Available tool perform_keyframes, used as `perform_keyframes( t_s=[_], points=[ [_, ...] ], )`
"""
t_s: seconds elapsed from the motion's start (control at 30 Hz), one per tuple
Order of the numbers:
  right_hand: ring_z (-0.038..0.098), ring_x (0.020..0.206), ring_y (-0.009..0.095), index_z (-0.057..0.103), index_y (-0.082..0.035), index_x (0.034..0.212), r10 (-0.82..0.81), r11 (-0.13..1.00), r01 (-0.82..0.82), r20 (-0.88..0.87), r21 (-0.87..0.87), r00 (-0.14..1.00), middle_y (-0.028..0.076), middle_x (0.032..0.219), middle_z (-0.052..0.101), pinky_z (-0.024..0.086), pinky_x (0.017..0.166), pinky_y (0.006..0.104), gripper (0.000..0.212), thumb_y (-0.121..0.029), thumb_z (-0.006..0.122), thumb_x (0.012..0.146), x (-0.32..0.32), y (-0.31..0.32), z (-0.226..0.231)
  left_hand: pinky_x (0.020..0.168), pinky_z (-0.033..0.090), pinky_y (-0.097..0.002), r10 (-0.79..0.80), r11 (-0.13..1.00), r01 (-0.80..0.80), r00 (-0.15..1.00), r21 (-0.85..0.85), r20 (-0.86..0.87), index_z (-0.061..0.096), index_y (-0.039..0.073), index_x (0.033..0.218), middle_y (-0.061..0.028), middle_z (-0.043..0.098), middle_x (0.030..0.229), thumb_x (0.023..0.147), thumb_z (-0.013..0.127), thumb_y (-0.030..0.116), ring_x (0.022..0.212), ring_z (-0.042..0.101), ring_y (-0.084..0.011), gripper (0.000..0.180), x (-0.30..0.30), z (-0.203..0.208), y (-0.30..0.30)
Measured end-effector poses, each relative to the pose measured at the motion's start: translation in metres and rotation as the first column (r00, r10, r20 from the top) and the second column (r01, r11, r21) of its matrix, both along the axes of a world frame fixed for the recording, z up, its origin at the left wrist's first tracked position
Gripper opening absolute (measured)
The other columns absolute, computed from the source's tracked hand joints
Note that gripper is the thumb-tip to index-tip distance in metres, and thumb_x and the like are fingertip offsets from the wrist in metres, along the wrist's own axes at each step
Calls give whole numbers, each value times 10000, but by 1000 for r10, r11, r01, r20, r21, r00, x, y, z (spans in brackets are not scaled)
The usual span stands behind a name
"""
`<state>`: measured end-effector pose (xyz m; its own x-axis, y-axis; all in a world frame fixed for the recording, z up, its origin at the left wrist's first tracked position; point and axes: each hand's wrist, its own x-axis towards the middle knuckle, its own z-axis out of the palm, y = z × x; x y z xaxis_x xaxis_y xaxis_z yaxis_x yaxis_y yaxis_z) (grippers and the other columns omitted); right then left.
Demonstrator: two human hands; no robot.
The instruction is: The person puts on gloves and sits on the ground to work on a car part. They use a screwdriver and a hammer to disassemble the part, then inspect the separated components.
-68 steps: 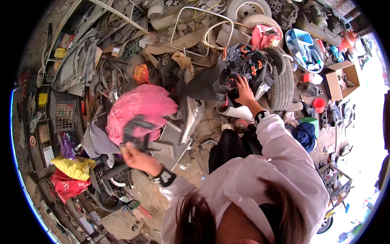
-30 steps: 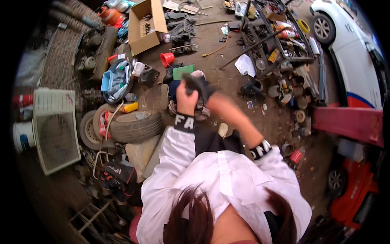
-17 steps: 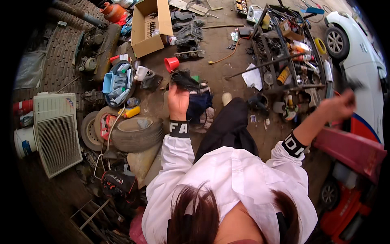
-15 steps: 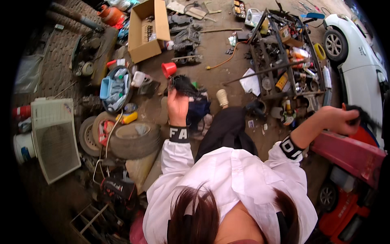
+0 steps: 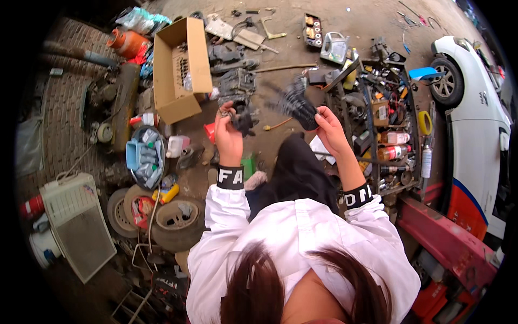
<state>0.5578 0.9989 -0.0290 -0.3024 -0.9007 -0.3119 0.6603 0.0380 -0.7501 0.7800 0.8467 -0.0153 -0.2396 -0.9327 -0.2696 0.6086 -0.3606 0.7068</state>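
My right hand [image 5: 331, 133] pinches the cuff end of a black ribbed glove [image 5: 300, 106], its fingers fanned out toward the upper left and blurred by motion. To its left, my left hand [image 5: 229, 139] is raised with its fingers curled around a bunched black glove [image 5: 244, 122], whose full shape I cannot make out. A gap separates the two black gloves. Behind my left hand, a red cup [image 5: 209, 132] is partly hidden. Below that hand lies a green object [image 5: 249, 167].
An opened cardboard box [image 5: 202, 65] stands at the far left, with dark machine parts [image 5: 237, 85] beside it. At right a metal rack [image 5: 413, 135] holds bottles and tools. Tyres [image 5: 181, 237] lie at left; a white car [image 5: 475, 129] and a red beam [image 5: 442, 237] flank the right.
My right hand has swung in from the far right to the middle, bringing its black glove near my left hand. My left hand has shifted slightly. My view has moved a little too.
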Motion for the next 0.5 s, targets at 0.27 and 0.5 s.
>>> perform_keyframes(
  t_s=[0.27, 0.5],
  points=[
    [548, 1052, 230, 416, -27, 1210, -2, 987, 17, 95, -158, 995, 93, 1170, 518, 477, 880, 454, 302, -115, 461, 924, -91, -136, 9, 433, 295, -161, -588, 780, 620, 677, 86, 443, 545, 43, 1178, 13, 619, 805, 896, 558, 272, 489, 388, -3, 363, -144, 10, -69],
    [505, 874, 79, 490, -64, 970, 58, 998, -56, -214, 16, 975, -16, 967, 509, 468, 723, 266, 116, -41, 545, 870, -191, -290, -34, 569, 410, -180, -463, 885, 445, 808, 138, 363, 591, 25, 1056, 2, 631, 895, 823, 621, 69, 690, 541, -41, 239, -279, -21, -236]
  ],
)
